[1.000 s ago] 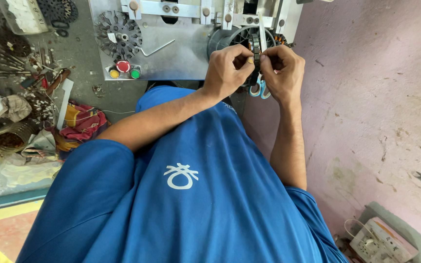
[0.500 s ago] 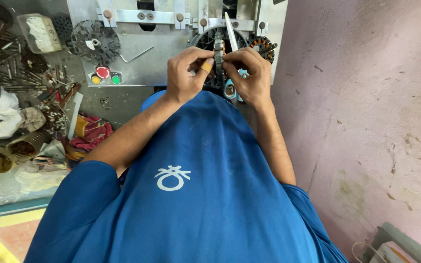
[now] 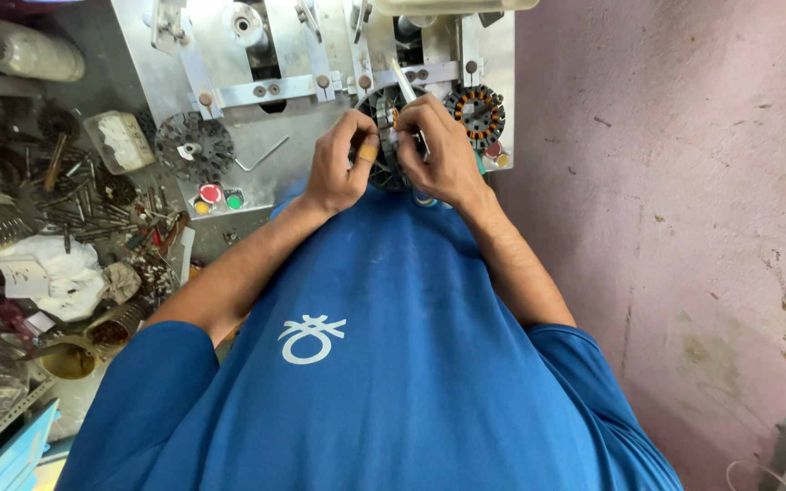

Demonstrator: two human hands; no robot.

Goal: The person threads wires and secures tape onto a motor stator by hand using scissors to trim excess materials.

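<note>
Both hands were pinched on a dark round stator core [image 3: 384,136] at the front of the metal winding machine [image 3: 256,55]: left hand [image 3: 343,164] gripped its left edge, right hand [image 3: 443,150] its right with a thin pale strip [image 3: 404,84]. A copper-wound stator [image 3: 477,114] sat just right of the core.

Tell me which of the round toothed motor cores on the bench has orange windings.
The stator with orange coils, right of the right hand. The bare dark core lies far left, and the held core sits between both hands.

1 head view, steeply downward, close
</note>
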